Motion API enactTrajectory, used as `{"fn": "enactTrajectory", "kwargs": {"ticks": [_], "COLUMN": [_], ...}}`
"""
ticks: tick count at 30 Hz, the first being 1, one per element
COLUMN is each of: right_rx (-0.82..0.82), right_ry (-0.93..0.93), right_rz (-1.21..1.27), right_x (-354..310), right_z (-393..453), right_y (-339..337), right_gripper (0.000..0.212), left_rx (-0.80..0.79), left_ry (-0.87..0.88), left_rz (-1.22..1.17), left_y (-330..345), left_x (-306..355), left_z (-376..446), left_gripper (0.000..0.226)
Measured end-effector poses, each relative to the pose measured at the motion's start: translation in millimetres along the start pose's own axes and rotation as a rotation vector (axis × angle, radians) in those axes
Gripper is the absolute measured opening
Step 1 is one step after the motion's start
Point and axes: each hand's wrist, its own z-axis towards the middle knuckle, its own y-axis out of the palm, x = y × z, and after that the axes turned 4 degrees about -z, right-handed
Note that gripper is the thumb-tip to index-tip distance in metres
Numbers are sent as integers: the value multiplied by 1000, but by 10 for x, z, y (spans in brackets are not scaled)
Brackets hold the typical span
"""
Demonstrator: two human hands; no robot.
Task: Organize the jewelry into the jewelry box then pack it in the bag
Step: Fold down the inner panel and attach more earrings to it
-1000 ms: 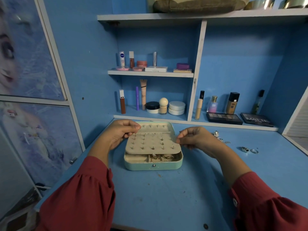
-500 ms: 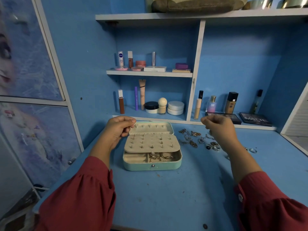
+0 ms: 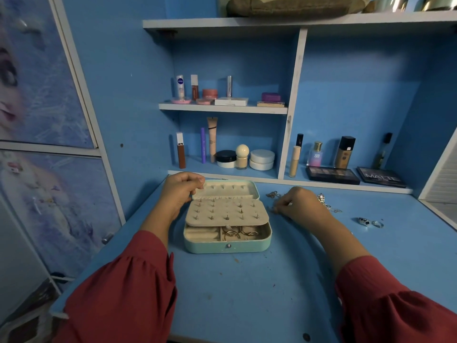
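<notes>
Jewelry box [image 3: 227, 240], mint green, sits open mid-surface [image 3: 247, 293], lid tipped back toward the shelves. Beige stud panel [image 3: 226, 212] lies across the upper part of the tray with rows of small pins on it; below it the front compartments are exposed, gold rings [image 3: 238, 233] in the middle/right one, left one looks bare. Left hand [image 3: 179, 193] at the box's back-left corner, fingers curled, grip pinching the lid/panel edge there. Right hand [image 3: 300, 204] down on the surface just right of the box, fingertips drawn together in the loose jewelry pile [image 3: 273, 195]; grip looks clenched onto a small piece, but the piece itself is too small to identify. More silver bits [image 3: 326, 203] trail out behind that hand. Two rings [image 3: 369, 222] lie well apart, further right on the surface. Red sleeves [image 3: 128, 293] on both arms. Cosmetics on the shelves behind: tubes, jars, bottles, two eyeshadow palettes [image 3: 332, 175]. No bag identifiable for certain; something olive sits on the top shelf [image 3: 294, 7].
</notes>
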Motion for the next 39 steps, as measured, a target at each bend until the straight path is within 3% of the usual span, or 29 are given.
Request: {"fn": "enactTrajectory", "kwargs": {"ticks": [10,17,22,31,39], "right_rx": [30,165,160,126,102], "right_ry": [-76,240,275,230,187], "right_rz": [-192,594,931,1030,1023], "right_x": [-61,-199,-218,-292,-326], "right_z": [20,-29,-30,-57,-60], "right_y": [103,-50,-107,-89,-69], "right_gripper": [19,16,15,16,18], "left_rx": [18,67,54,47,-56], "left_ry": [-6,-35,-49,-76,-78], "left_rz": [-5,122,245,239,310], "left_y": [13,-14,-26,-19,32], "left_x": [-33,-155,-190,-139,-64], "left_z": [34,151,173,143,54], "left_gripper": [11,32,38,44,44]}}
